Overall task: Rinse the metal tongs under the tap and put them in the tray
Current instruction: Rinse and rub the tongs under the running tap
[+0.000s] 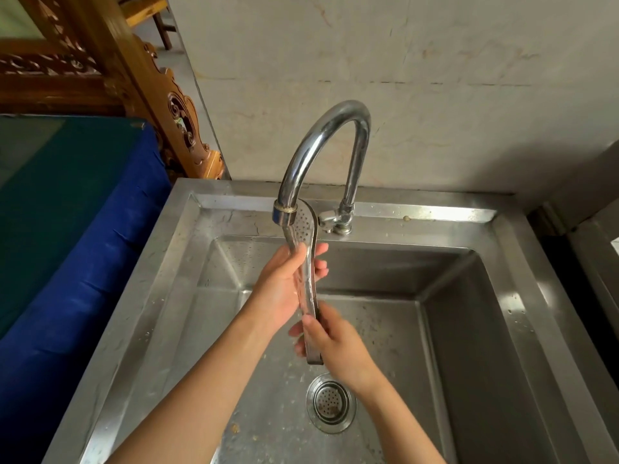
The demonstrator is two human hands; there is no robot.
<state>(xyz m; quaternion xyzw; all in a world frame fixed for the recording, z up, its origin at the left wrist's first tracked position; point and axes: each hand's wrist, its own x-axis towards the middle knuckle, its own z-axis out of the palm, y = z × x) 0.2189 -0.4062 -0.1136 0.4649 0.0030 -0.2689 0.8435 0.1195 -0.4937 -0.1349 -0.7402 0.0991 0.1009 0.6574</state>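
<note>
The metal tongs (305, 229) stand almost upright over the sink, their perforated head just under the spout of the curved chrome tap (326, 135). Water runs from the spout down along the tongs. My left hand (284, 289) wraps around the middle of the tongs, fingers curled behind them. My right hand (335, 346) grips the lower handle end. No tray is in view.
The steel sink (187, 249) has a round drain strainer (331, 401) below my right hand and food specks on its floor. The tap's lever (326, 217) sits at the back rim. A blue-covered surface (77, 236) lies left; a carved wooden frame (174, 105) stands behind it.
</note>
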